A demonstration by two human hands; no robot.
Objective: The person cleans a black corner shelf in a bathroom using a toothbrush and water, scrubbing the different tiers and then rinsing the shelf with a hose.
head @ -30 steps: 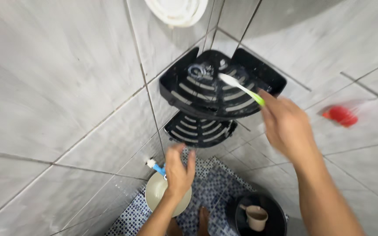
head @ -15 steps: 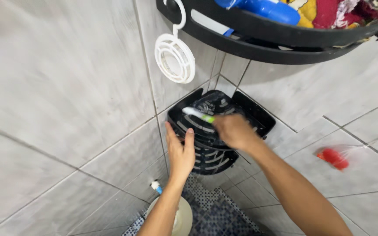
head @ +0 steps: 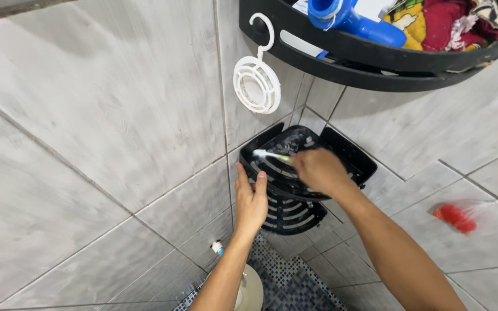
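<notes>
From the head camera, looking down into a tiled corner: the right hand (head: 317, 170) is closed around the handle of a toothbrush (head: 270, 155), its grip wrapped tight so that only the white head and a short stretch of green neck stick out to the left. The bristle end lies over the slatted floor of the middle corner shelf (head: 347, 154), a black plastic rack fixed where the two grey walls meet. The left hand (head: 251, 198) rests flat against the near left rim of that shelf, fingers stretched upward and holding nothing. Just below sits a lower black shelf (head: 295, 217) of the same slatted kind. Above, at the top right, an upper black shelf (head: 341, 55) carries a blue bottle (head: 347, 17) and bunched coloured cloth (head: 451, 20). A white round holder (head: 256, 86) hangs from its left rim by a hook. On the right wall a red blurred object (head: 455, 217) shows. Far below, a pale bucket (head: 252, 291) stands on blue mosaic floor (head: 295, 285), near a small blue-and-white tap (head: 218, 248).
</notes>
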